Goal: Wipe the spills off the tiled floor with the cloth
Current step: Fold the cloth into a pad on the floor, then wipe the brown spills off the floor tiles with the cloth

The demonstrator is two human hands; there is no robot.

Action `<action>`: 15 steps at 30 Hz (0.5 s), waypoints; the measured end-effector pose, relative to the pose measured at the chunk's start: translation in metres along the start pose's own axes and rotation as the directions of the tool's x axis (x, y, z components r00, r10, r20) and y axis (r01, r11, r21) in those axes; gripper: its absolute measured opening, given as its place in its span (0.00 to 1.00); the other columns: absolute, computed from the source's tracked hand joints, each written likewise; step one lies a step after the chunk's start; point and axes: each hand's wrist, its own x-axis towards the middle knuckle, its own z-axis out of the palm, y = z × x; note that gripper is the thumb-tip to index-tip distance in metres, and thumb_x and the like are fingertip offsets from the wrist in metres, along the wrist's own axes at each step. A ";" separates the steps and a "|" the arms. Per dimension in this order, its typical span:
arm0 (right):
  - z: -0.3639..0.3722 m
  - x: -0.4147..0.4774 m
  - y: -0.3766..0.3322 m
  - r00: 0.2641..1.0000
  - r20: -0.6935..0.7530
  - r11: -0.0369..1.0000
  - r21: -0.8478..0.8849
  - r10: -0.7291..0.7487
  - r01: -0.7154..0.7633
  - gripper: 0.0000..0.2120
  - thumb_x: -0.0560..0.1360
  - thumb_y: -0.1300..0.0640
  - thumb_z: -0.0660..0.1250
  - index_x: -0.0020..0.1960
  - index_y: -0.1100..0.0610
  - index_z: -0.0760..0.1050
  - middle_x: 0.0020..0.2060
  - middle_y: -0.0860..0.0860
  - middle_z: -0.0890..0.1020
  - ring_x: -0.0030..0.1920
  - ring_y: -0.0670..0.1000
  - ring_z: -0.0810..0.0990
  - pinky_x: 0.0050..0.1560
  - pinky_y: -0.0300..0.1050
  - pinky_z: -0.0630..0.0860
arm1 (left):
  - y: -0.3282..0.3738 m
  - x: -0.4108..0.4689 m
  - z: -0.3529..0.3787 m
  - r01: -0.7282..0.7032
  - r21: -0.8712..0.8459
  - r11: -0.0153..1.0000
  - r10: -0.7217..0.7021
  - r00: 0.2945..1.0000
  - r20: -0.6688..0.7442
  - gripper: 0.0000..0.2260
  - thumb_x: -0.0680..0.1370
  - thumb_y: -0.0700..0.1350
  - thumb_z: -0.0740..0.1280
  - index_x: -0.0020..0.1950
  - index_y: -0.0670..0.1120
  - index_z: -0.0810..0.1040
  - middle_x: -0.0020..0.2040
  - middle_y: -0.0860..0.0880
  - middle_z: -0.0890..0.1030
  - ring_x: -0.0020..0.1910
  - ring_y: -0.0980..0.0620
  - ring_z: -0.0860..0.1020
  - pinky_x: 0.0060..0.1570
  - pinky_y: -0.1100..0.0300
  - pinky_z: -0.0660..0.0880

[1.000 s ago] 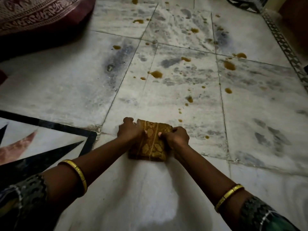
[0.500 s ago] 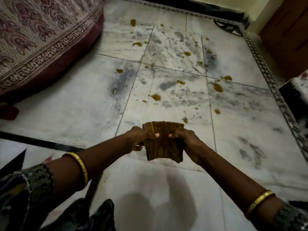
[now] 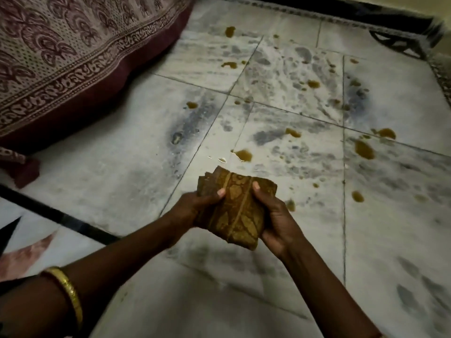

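Observation:
A folded brown cloth [image 3: 236,211] with a gold pattern is held up above the floor between both hands. My left hand [image 3: 195,208] grips its left side, thumb on top. My right hand [image 3: 275,220] grips its right side. The white marble tiled floor [image 3: 122,172] carries several brown spills: one puddle [image 3: 244,155] just beyond the cloth, a large one [image 3: 364,149] to the right, a small one [image 3: 357,196] near right, and more drops [image 3: 229,31] farther back.
A patterned maroon bedspread [image 3: 73,57] hangs down at the upper left. A black inlay strip [image 3: 63,218] crosses the floor at the left. A dark patterned border [image 3: 400,42] runs along the far edge by the wall.
The cloth was lifted off the floor and is now held flatter in both hands, patterned side up. The view has moved closer to the spills.

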 end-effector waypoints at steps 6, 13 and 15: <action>-0.007 0.012 -0.028 0.996 -0.020 0.990 -0.112 -0.090 0.087 0.16 0.72 0.65 0.71 0.58 0.66 0.77 0.51 0.61 0.84 0.47 0.57 0.85 0.45 0.53 0.83 | 0.047 -0.002 0.018 -0.085 0.361 0.929 0.079 0.996 0.032 0.10 0.79 0.41 0.64 0.60 0.48 0.75 0.54 0.49 0.83 0.48 0.55 0.83 0.45 0.63 0.80; -0.008 -0.003 -0.056 0.961 -0.057 0.954 -0.147 -0.271 0.261 0.23 0.72 0.57 0.73 0.63 0.59 0.70 0.55 0.57 0.82 0.52 0.55 0.84 0.47 0.53 0.82 | 0.089 -0.009 0.032 -0.044 0.449 0.892 -0.009 0.993 0.117 0.20 0.76 0.33 0.65 0.66 0.46 0.70 0.63 0.41 0.77 0.61 0.40 0.77 0.60 0.39 0.74; -0.025 -0.010 -0.049 0.945 -0.116 0.932 -0.237 -0.306 0.273 0.23 0.72 0.57 0.73 0.63 0.55 0.67 0.56 0.56 0.79 0.54 0.54 0.82 0.49 0.52 0.82 | 0.080 -0.001 0.044 -0.020 0.461 0.887 -0.049 0.989 0.138 0.24 0.73 0.32 0.66 0.68 0.45 0.68 0.63 0.40 0.78 0.60 0.40 0.78 0.59 0.40 0.75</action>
